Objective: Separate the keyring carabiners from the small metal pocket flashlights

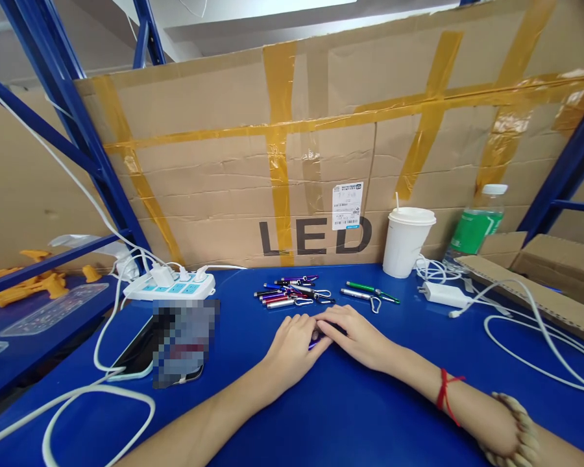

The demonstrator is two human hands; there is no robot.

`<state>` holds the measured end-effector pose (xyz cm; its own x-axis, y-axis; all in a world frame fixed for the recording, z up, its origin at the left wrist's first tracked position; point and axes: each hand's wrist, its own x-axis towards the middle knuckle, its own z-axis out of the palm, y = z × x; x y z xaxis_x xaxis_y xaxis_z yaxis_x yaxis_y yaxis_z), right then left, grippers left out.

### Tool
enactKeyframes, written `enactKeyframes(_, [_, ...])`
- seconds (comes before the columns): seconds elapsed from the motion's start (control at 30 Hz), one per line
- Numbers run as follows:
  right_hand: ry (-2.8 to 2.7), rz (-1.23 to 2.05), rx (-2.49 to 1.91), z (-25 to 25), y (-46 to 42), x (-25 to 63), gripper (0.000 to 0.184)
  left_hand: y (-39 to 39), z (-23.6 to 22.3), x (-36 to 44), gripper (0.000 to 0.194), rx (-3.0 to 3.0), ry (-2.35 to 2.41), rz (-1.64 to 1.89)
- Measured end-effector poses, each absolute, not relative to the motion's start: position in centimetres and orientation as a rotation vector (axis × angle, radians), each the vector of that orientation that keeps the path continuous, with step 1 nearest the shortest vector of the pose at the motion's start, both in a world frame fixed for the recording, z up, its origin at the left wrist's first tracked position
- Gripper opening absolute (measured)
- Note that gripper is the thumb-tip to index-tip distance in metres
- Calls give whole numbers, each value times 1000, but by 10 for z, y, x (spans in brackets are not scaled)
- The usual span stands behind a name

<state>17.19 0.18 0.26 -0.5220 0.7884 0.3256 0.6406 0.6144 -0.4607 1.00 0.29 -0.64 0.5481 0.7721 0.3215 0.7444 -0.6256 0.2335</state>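
Note:
My left hand and my right hand meet over the middle of the blue table, fingers curled together. Between them shows a bit of a purple keychain penlight; the fingers cover most of it. Both hands look closed on it. Just beyond lies a pile of similar keychain penlights in purple, red, blue, black and silver, with small carabiner clips. To the right of the pile, a silver penlight and a green penlight lie apart from it, also with clips.
At left are a white power strip, a phone, a blurred-out item and white cables. A white cup with a straw, a green-labelled bottle, a white charger and an open carton stand right. Cardboard walls the back.

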Motion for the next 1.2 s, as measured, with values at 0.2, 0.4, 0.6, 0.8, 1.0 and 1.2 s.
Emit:
enactKeyframes(0.2, [-2393, 370, -1235, 7, -2, 171, 52, 3, -8, 8, 28, 2675, 1181, 609])
enactKeyframes(0.4, [-2386, 420, -1283, 10, -7, 169, 46, 1, -6, 8, 14, 2532, 1159, 613])
enactKeyframes(0.6, [-2290, 545, -1213, 12, -8, 170, 29, 0, -5, 8, 14, 2421, 1169, 746])
enactKeyframes(0.8, [-2305, 582, -1259, 12, -10, 169, 28, 1, -6, 8, 16, 2356, 1191, 758])
enactKeyframes(1.0, [-2366, 628, -1232, 6, -9, 168, 39, -4, -2, 8, 16, 2434, 1003, 756])
enactKeyframes(1.2, [-2139, 895, -1147, 7, -6, 165, 39, -5, 2, 4, 12, 2391, 975, 867])
